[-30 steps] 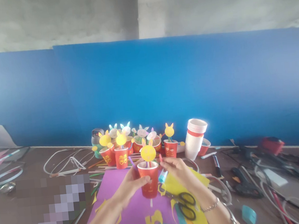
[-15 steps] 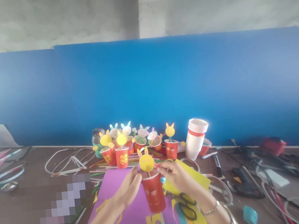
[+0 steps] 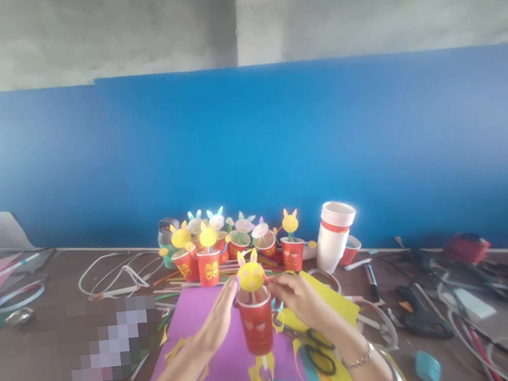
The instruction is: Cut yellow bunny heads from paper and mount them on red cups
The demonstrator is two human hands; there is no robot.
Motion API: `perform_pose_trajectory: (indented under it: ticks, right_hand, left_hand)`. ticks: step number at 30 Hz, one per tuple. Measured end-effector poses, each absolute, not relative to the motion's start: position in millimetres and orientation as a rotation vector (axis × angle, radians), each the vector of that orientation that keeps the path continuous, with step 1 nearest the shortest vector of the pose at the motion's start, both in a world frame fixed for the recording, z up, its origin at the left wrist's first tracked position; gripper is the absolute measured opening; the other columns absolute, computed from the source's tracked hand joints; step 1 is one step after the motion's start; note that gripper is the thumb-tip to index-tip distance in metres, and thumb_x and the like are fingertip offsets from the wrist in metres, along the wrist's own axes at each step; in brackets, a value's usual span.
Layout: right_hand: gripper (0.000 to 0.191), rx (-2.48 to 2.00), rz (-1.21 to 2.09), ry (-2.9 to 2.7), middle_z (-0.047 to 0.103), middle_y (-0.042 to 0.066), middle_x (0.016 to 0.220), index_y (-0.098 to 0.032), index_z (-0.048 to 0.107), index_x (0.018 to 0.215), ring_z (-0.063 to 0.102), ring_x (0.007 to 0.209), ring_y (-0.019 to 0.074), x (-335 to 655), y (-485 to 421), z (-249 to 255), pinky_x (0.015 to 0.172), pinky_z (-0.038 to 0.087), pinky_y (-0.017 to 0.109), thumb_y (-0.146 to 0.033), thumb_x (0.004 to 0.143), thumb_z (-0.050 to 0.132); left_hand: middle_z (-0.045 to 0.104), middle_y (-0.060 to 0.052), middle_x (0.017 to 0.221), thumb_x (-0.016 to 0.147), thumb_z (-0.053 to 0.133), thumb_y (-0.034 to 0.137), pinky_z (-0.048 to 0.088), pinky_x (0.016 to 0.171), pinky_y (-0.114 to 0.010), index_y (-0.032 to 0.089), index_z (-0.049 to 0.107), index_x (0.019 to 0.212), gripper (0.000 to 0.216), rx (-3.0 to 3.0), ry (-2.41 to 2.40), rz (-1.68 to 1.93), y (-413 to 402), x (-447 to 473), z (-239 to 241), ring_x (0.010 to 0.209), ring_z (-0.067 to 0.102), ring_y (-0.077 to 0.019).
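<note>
A red paper cup (image 3: 257, 331) stands upright between my hands, over the purple paper (image 3: 196, 340). A yellow paper rabbit head (image 3: 251, 276) with two upright ears rises above its rim. My right hand (image 3: 297, 294) pinches a short, thin red stem, apparently a pipe cleaner, at the head's right side. Along the cup's left side, my left hand (image 3: 217, 323) lies with its fingers stretched out, the tips beside a purple stem. Whether those fingertips touch the stem I cannot tell. Black-handled scissors (image 3: 318, 352) lie on yellow paper (image 3: 336, 299) under my right forearm.
Several red cups with rabbit heads, one of them a front cup (image 3: 209, 269), line the back by the blue partition (image 3: 276, 140). A leaning white cup stack (image 3: 333, 237) stands right of them. White cables (image 3: 122, 275), a glue gun (image 3: 421, 318) and teal tape (image 3: 428, 367) lie around.
My left fingers have let go of the purple stem side and straightened out. The cup has shifted slightly upward in view, and the rabbit head has turned a little. My right hand keeps its pinch.
</note>
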State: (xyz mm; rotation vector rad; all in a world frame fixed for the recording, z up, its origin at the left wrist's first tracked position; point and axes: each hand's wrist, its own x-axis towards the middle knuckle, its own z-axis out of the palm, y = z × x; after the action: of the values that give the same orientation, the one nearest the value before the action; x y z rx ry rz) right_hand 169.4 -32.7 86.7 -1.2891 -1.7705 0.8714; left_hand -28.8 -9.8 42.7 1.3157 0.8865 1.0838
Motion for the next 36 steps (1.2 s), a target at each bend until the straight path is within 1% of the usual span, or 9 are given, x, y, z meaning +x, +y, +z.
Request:
perform_pose_trajectory:
  ticks: [7,12,15,17,20,22,26,31,36]
  right_hand:
    - [0.035,-1.231,0.998,-1.723,0.068,0.004,0.072,-0.015,0.071,0.094,0.059,0.060,0.0152,164,-36,88,0.056,0.047,0.025,-0.043,0.085,0.052]
    - [0.039,-1.213,1.050,-1.580,0.065,0.003,0.067,-0.014,0.069,0.082,0.059,0.058,0.0147,168,-28,83,0.055,0.047,0.024,-0.050,0.083,0.053]
    - [0.041,-1.240,1.074,-1.491,0.067,0.004,0.068,-0.014,0.068,0.082,0.062,0.061,0.0171,169,-25,83,0.057,0.048,0.026,-0.052,0.080,0.055]
    - [0.040,-1.258,1.078,-1.429,0.068,0.005,0.069,-0.014,0.068,0.082,0.064,0.063,0.0189,171,-24,81,0.059,0.050,0.028,-0.052,0.078,0.057]
    - [0.038,-1.269,1.059,-1.368,0.069,0.006,0.071,-0.014,0.067,0.081,0.065,0.065,0.0205,173,-22,76,0.063,0.052,0.030,-0.051,0.076,0.060]
    - [0.037,-1.264,1.067,-1.363,0.069,0.005,0.071,-0.015,0.067,0.080,0.065,0.067,0.0210,174,-20,72,0.064,0.052,0.031,-0.051,0.077,0.059]
    - [0.038,-1.285,1.019,-1.399,0.071,0.006,0.077,-0.014,0.069,0.083,0.065,0.073,0.0219,174,-21,73,0.065,0.052,0.029,-0.051,0.077,0.059]
    - [0.043,-1.396,0.911,-1.454,0.071,0.010,0.095,-0.014,0.068,0.104,0.065,0.078,0.0211,180,-20,76,0.061,0.052,0.027,-0.047,0.082,0.051]
    - [0.036,-1.558,0.737,-1.615,0.071,0.008,0.079,-0.012,0.067,0.102,0.063,0.063,0.0178,197,-13,65,0.052,0.046,0.026,-0.035,0.085,0.044]
  left_hand:
    - [0.060,-0.009,0.129,0.082,0.054,0.054,0.028,0.111,-0.047,0.016,0.060,0.123,0.056,1.190,0.800,1.048,-12,-24,51,0.130,0.042,-0.0319]
    - [0.060,-0.009,0.129,0.088,0.044,0.053,0.031,0.109,-0.044,0.016,0.058,0.126,0.054,1.062,0.564,1.026,-15,-18,63,0.127,0.046,-0.0302]
    - [0.060,-0.011,0.130,0.088,0.042,0.057,0.032,0.107,-0.046,0.017,0.057,0.126,0.058,1.049,0.494,1.002,-17,-18,65,0.126,0.046,-0.0313]
    - [0.059,-0.012,0.130,0.085,0.050,0.056,0.035,0.104,-0.046,0.020,0.055,0.128,0.056,1.080,0.491,0.989,-18,-20,65,0.124,0.048,-0.0316]
    - [0.057,-0.010,0.132,0.074,0.072,0.042,0.040,0.099,-0.044,0.026,0.052,0.128,0.060,1.140,0.505,0.920,-19,-21,65,0.121,0.051,-0.0308]
    - [0.059,-0.010,0.129,0.068,0.078,0.034,0.043,0.096,-0.043,0.025,0.055,0.125,0.063,1.172,0.506,0.890,-19,-20,66,0.116,0.055,-0.0306]
    - [0.063,-0.012,0.122,0.064,0.081,0.031,0.045,0.092,-0.042,0.021,0.060,0.115,0.056,1.172,0.546,0.925,-17,-16,63,0.111,0.058,-0.0313]
    - [0.065,-0.011,0.118,0.064,0.080,0.032,0.046,0.091,-0.040,0.021,0.060,0.114,0.055,1.202,0.630,1.040,-13,-18,60,0.109,0.058,-0.0304]
    - [0.064,-0.011,0.121,0.064,0.079,0.034,0.045,0.093,-0.040,0.021,0.056,0.122,0.063,1.215,0.762,1.084,-13,-20,69,0.113,0.057,-0.0306]
